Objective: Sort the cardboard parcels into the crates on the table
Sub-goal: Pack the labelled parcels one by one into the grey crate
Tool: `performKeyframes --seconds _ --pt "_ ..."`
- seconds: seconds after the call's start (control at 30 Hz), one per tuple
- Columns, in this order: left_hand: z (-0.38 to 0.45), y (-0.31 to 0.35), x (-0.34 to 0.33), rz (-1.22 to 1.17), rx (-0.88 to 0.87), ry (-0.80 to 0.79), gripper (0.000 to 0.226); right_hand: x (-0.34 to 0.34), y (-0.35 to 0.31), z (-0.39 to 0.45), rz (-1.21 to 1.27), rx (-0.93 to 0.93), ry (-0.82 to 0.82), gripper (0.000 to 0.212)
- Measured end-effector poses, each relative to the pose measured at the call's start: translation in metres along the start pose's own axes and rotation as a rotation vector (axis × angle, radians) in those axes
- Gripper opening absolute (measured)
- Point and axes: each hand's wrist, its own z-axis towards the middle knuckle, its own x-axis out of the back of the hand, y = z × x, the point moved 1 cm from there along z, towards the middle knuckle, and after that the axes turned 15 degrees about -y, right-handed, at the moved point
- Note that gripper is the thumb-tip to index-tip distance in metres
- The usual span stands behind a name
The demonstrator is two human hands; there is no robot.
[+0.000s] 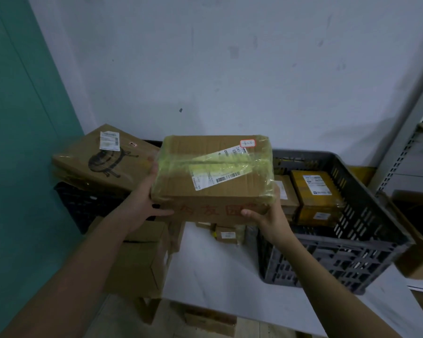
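This is a parcel sorting or stock room. Taped brown cardboard boxes with printed shipping labels lie piled everywhere: on a white table, in a grey slatted plastic crate, and on a black crate to the left. A perforated grey metal shelving upright stands at the right against scuffed bare walls.

Both bare arms reach forward, raised. Left hand clamps the parcel's left end, thumb underneath. Right hand grips its near right corner.
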Motion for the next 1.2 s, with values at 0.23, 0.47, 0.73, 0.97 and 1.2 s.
performKeyframes --seconds 0.23,0.47,0.73,0.97,1.2 --pt "0.016 -0.009 0.001 0.045 -0.138 0.246 0.035 0.002 -0.011 0.012 -0.093 -0.047 -0.059 0.095" --pt "0.030 -0.012 -0.002 0.127 -0.300 0.327 0.026 -0.003 -0.051 0.030 0.102 -0.060 0.009 0.073" --pt "0.044 -0.003 -0.025 0.223 -0.368 0.213 0.029 0.011 -0.061 0.037 -0.047 -0.031 0.417 0.043" --pt "0.062 0.019 -0.076 0.282 -0.420 0.142 0.044 0.064 -0.061 0.022 -0.154 -0.136 0.433 0.031" --pt "0.090 0.042 -0.147 0.232 -0.506 0.077 0.042 0.142 -0.080 0.010 -0.153 -0.024 0.586 0.025"
